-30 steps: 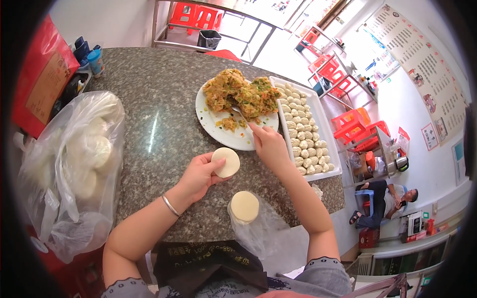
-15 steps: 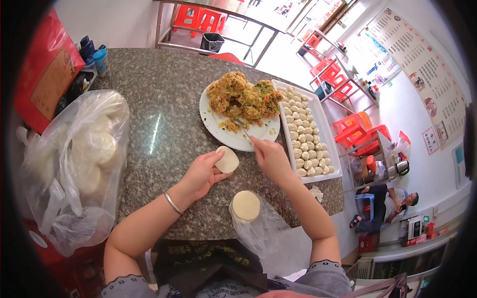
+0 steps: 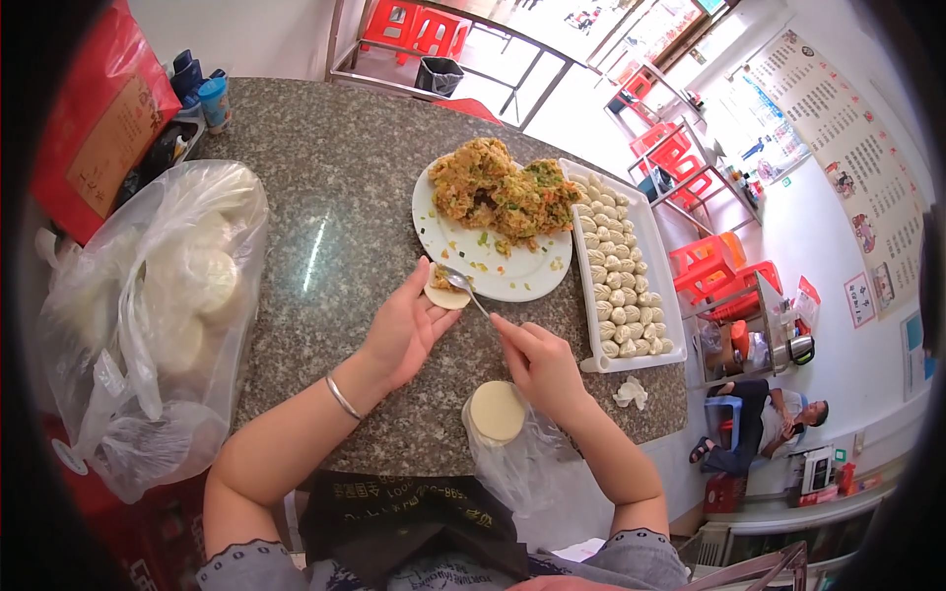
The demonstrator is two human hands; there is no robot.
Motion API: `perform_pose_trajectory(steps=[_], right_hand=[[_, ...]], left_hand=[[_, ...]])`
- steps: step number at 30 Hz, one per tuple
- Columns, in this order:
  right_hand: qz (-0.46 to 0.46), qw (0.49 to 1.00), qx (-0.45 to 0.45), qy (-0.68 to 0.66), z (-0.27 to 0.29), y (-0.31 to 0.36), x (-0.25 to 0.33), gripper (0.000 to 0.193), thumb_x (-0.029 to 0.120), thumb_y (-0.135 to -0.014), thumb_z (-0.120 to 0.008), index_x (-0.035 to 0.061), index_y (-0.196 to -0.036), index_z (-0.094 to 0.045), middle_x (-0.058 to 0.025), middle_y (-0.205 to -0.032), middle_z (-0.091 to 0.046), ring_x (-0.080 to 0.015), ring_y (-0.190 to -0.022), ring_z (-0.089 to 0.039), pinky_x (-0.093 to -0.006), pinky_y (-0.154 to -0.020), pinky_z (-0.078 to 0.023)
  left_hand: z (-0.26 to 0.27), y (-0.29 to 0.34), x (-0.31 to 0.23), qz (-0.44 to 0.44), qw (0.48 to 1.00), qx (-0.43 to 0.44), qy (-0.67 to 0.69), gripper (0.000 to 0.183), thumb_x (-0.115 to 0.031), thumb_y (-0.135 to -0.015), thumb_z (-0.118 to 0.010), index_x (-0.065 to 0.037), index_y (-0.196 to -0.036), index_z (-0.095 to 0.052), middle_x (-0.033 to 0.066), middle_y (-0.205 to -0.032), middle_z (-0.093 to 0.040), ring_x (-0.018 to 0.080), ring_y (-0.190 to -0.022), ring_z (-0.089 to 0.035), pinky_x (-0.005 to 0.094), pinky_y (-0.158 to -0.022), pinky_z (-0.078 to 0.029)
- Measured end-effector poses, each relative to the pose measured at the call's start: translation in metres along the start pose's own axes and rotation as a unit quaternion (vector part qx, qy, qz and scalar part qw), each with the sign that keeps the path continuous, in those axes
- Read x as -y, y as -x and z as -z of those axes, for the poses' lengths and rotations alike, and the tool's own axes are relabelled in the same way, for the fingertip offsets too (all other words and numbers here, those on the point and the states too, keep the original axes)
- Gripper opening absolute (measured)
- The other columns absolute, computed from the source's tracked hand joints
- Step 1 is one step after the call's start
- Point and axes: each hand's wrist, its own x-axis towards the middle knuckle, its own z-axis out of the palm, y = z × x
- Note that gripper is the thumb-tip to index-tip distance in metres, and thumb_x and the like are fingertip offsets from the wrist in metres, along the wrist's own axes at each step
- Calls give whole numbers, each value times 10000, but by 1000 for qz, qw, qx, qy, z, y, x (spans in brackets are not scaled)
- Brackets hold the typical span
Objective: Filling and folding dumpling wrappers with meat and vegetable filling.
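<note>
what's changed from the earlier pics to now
The right hand has drawn the spoon away from the plate, back toward the person, to the wrapper in the left hand, where some filling now lies. Neither hand has let go. The tray, stack of wrappers and bag stayed put.

Left hand (image 3: 402, 327) supports a round dough wrapper (image 3: 448, 296); right hand (image 3: 540, 366) holds a metal spoon (image 3: 474, 296) against the minced filling (image 3: 446, 280) on it.

Bright; glare on countertop (image 3: 340, 148); edges bent.
</note>
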Motion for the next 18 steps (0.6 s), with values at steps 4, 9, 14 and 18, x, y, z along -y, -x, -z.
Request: perform_pose_trajectory(steps=[4, 9, 14, 18], right_hand=[[-31, 998, -20, -43, 18, -4, -13, 269, 37, -851, -573, 27, -1116, -624, -160, -727, -583, -313, -658, -596, -379, -612, -470], [-76, 992, -91, 40, 16, -14, -52, 242, 51, -869, -551, -8, -1093, -620, -194, -781, -613, -332, -686, -605, -386, -632, -470], [-37, 998, -31, -33, -1, 0, -13, 261, 23, -856, -558, -6, -1109, -616, -184, -780, -612, -327, -690, -606, -379, -633, -479], [-34, 999, 0, -38, -1, 4, 7, 288, 25, -850, -572, 11, -1135, -610, -164, -764, -606, -310, -678, -604, -368, -627, -479]], left_hand=[[2, 1, -1, 0, 1000, -15, -23, 538, -411, -977, -427, -23, -1341, -355, 124, -1336, -471, 218, -1256, -448, 364, -1047, -359], [-3, 3, 2, 16, 1000, -20, -17, 539, -407, -978, -425, -20, -1347, -351, 129, -1350, -460, 222, -1263, -442, 387, -1053, -349], [-1, 4, 4, 31, 999, 11, 9, 529, -387, -974, -447, -28, -1349, -343, 91, -1353, -451, 201, -1264, -434, 370, -1076, -319], [1, 2, 5, 13, 1000, 19, 19, 497, -365, -979, -443, -24, -1332, -365, 94, -1339, -466, 204, -1257, -442, 366, -1075, -326]])
